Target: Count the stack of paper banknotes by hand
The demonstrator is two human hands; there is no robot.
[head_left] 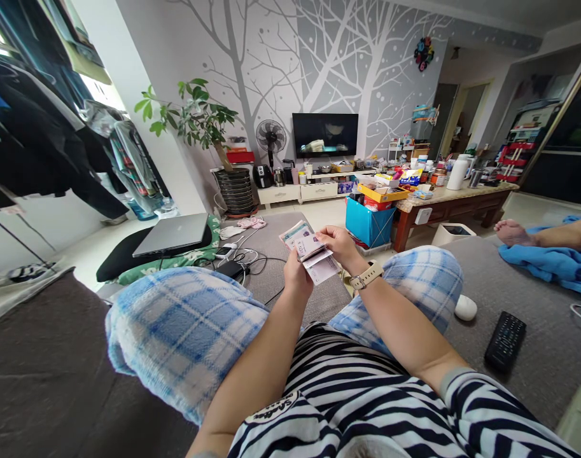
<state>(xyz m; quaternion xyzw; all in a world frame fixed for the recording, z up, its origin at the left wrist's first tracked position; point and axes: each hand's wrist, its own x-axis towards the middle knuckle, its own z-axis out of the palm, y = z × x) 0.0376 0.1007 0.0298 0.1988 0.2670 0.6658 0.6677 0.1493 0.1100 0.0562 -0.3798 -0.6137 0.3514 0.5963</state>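
Note:
I sit on a grey sofa with my knees up in blue plaid trousers. Both hands meet in front of me over a small stack of banknotes (303, 242). My left hand (296, 275) grips the stack from below, thumb on top. My right hand (340, 245), with a beige watch on its wrist, pinches the notes' right edge, and one pale note (322, 270) hangs lower from the stack.
A black remote (504, 341) and a white mouse (465, 308) lie on the sofa to my right. Another person's bare foot (512, 233) rests on a blue blanket. A laptop (173, 234) sits on a cushion at left, with cables beside it. A cluttered coffee table (455, 194) and blue box (369, 222) stand ahead.

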